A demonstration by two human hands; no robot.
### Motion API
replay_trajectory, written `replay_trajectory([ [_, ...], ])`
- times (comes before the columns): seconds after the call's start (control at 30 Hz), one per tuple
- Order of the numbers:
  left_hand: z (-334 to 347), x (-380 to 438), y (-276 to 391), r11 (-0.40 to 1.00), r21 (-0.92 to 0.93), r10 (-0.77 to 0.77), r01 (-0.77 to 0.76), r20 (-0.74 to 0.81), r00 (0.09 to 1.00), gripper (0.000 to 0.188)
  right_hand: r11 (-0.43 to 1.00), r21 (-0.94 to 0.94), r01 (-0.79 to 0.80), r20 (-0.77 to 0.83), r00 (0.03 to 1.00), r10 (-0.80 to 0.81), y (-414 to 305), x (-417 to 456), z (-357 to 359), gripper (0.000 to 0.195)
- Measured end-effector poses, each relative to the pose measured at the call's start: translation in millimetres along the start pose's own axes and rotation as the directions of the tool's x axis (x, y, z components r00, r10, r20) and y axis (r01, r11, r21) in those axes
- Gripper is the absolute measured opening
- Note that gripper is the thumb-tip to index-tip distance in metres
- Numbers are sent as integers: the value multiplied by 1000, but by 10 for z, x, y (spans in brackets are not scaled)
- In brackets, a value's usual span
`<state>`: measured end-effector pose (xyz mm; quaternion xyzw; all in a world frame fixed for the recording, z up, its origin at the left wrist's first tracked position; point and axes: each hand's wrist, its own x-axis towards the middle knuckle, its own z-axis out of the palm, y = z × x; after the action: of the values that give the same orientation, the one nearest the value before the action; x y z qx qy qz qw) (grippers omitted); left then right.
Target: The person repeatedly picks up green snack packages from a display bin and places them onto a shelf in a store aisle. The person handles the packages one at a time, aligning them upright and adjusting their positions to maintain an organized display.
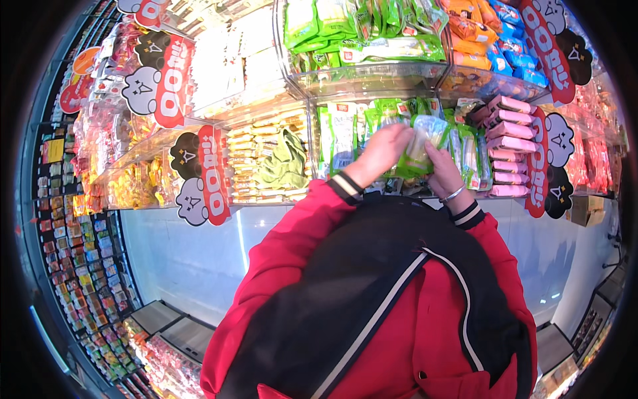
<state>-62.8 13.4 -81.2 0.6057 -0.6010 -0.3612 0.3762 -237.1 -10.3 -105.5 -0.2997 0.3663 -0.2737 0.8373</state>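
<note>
A green and clear plastic snack packet (427, 134) is held up over the lower shelf bin. My right hand (446, 167) grips its right edge, thumb on the front; a bangle is on that wrist. My left hand (386, 147) is at the packet's upper left side, its fingers bent; whether they pinch it I cannot tell. Similar green packets (341, 134) stand in the bin behind and beside my hands. Pink packets (511, 144) are stacked to the right. To the left, a crumpled green cloth (284, 162) lies on yellow-wrapped snack packets (241, 159).
A clear plastic shelf divider (369, 80) fronts the upper bin of green packets (394, 50). Orange packets (466, 30) and blue packets (518, 55) are at its right. Red cartoon signs (214, 174) stick out at the shelf edges. A cardboard box (588, 210) is at far right.
</note>
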Motion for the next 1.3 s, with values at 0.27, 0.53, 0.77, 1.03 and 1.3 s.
replay_trajectory([
  [0.27,-491,-276,-640,501,801,-359,329,-154,921,96,997,51,62,69,995,-66,-122,5,6,33],
  [0.53,-380,-236,-239,953,301,91,-15,-238,967,33,991,-69,113,89,990,-107,-257,6,131,36],
  [0.77,-306,-45,157,418,-845,-352,333,187,917,9,928,-354,117,176,983,-57,-247,-36,263,31],
  [1.03,-283,-25,61,384,-912,-405,144,-27,914,9,852,-522,38,187,980,71,-180,-33,99,28],
  [1.3,-585,12,-563,901,-410,-301,145,-347,888,17,742,-625,242,81,966,-247,-218,-209,-200,21],
])
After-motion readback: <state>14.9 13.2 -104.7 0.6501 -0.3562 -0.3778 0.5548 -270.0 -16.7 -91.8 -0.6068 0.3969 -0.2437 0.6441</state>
